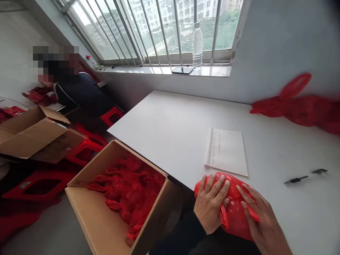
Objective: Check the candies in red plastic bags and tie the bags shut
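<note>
White table (pixel 164 124): one paper (pixel 228 152), one pen (pixel 295 180). One red bag (pixel 236 217) at the near edge: my left hand (pixel 211 203) flat on it, fingers straight; my right hand (pixel 262 214) against its side, pinching or merely resting, I cannot tell. Two boxes (pixel 102 212) beyond the left edge.

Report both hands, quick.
Left hand: open, fingers laid over the red bag.
Right hand: on the same bag; whether it grips cannot be told.

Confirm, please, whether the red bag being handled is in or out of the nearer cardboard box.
Out: the red bag is at the table, left hand and right hand on it, apart from the cardboard box.
</note>
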Motion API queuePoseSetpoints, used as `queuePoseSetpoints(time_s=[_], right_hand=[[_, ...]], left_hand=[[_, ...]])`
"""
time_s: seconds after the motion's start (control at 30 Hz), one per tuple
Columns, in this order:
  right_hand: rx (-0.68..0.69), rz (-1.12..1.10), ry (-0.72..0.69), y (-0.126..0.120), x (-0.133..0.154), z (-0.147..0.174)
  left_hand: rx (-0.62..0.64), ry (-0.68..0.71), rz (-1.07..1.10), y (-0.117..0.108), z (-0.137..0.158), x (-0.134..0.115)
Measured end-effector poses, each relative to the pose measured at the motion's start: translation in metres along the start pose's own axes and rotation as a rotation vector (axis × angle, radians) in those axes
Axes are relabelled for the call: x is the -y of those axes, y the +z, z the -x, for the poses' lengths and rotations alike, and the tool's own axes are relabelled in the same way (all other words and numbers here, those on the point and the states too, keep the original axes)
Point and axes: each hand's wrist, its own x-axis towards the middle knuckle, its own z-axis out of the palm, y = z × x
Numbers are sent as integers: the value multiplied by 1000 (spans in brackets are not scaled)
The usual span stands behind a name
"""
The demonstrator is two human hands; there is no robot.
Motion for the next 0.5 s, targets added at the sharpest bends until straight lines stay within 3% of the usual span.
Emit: queuePoseSetpoints(time_s=[0.27, 0.37, 0.43, 0.5], right_hand=[[-18, 1, -13, 19, -23, 2], [-16, -122, 230, 9, -16, 2], [-76, -165, 438, -4, -13, 1], [-152, -125, 539, -18, -16, -1]], left_hand=[[-7, -29, 43, 6, 1, -5], [-18, -70, 52, 3, -1, 0], [-39, -110, 52, -2, -2, 6], [-62, -149, 49, -9, -3, 12]])
